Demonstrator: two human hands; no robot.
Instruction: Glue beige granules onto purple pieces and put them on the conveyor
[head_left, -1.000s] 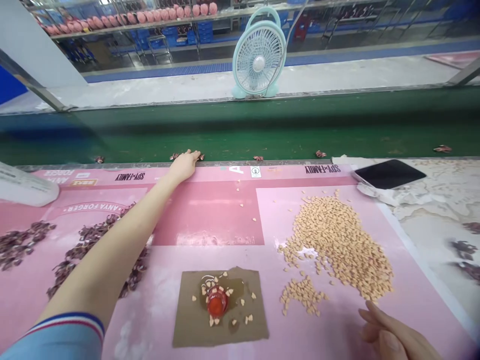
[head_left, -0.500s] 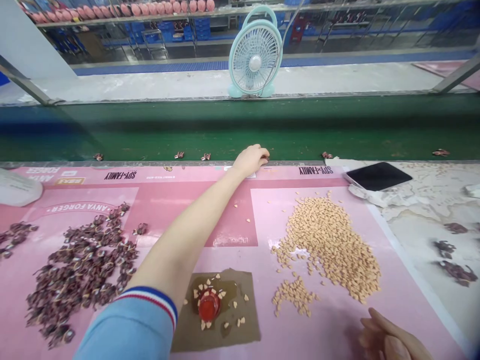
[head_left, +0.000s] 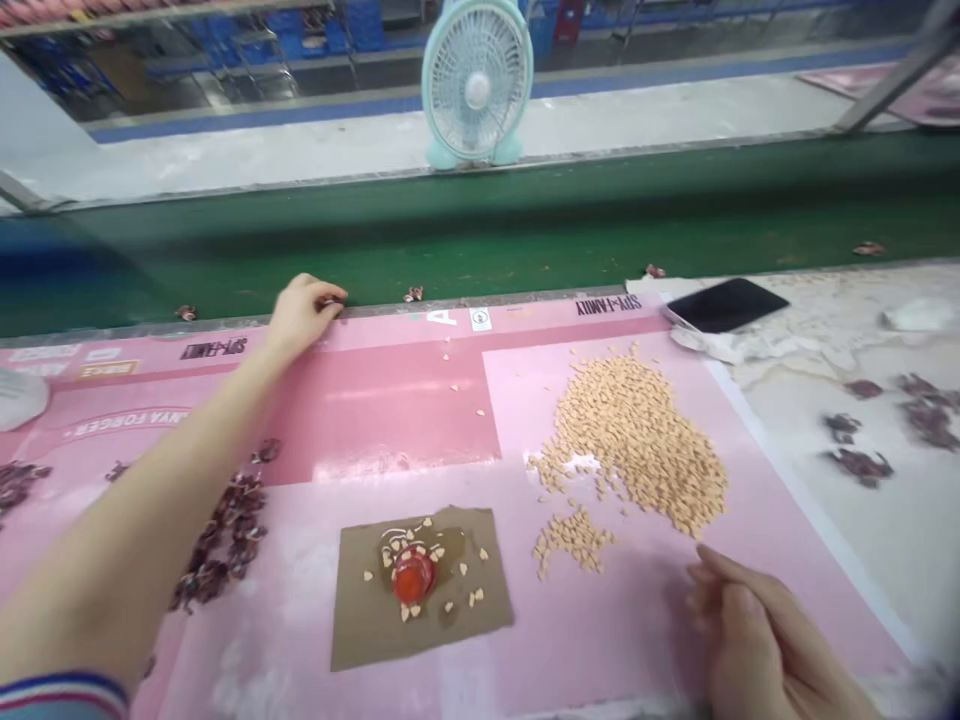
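My left hand point(head_left: 304, 312) reaches to the back edge of the table beside the green belt. Its thumb and fingers close round a small dark reddish-brown piece point(head_left: 331, 302), mostly hidden by the fingertips. My right hand point(head_left: 757, 630) hovers low at the right, fingers loosely bent and apart, with nothing visible in them. Just beyond it lies a heap of small tan pieces point(head_left: 637, 430), with a smaller cluster point(head_left: 574, 542) in front. A brown sheet point(head_left: 360, 630) bears a red round cap-like thing point(head_left: 413, 578), clear wet liquid and several tan pieces. Under my left forearm sit more dark pieces point(head_left: 232, 530).
A pale blue fan point(head_left: 478, 90) stands behind the green belt point(head_left: 585, 225). To the right, a black phone point(head_left: 726, 305) rests on crumpled paper, near several dark pieces point(head_left: 859, 465). A whitish container point(head_left: 21, 398) stands at the left edge. Pink printed sheeting point(head_left: 405, 410) covers the table.
My left hand has moved left along the back edge and closed round a dark piece there. My right hand stays low at the right. The camera view has shifted and tilted down slightly.
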